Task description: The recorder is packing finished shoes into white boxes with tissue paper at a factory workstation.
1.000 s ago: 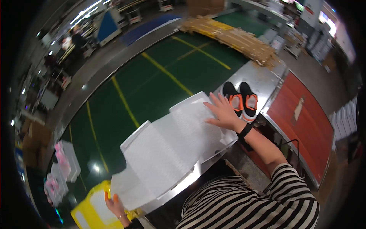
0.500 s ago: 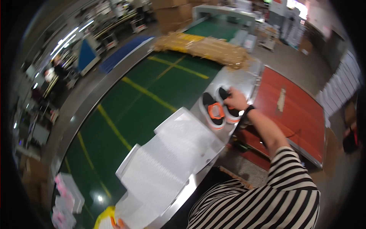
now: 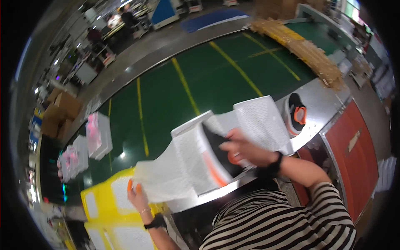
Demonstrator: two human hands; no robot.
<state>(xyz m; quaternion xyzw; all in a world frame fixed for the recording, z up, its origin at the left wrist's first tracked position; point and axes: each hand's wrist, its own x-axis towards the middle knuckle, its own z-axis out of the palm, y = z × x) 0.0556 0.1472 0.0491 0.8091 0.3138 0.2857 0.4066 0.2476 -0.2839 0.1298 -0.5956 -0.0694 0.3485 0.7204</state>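
Note:
In my right hand (image 3: 243, 148) is a black shoe (image 3: 216, 148) with a white sole and orange trim, tilted and blurred by motion. Its fingers close around the shoe's upper, above a spread white sheet of wrapping paper (image 3: 162, 181). A second, similar shoe (image 3: 296, 114) rests on the metal edge to the right of the paper. At the paper's left edge is my left hand (image 3: 138, 199), orange-tipped fingers stretched out beside a yellow tray (image 3: 89, 200). Whether its thumb touches the paper is hard to tell.
A green conveyor belt (image 3: 162, 104) with yellow stripes runs behind the paper. White packs with pink items (image 3: 98, 135) stand on its left. Torn brown cardboard (image 3: 300, 48) lies across the far right end. A red-brown board (image 3: 354, 154) borders the right side.
My right hand has lifted one shoe from the metal edge and carried it left over the paper. The view has swung left, bringing more of my left hand and the yellow tray into sight.

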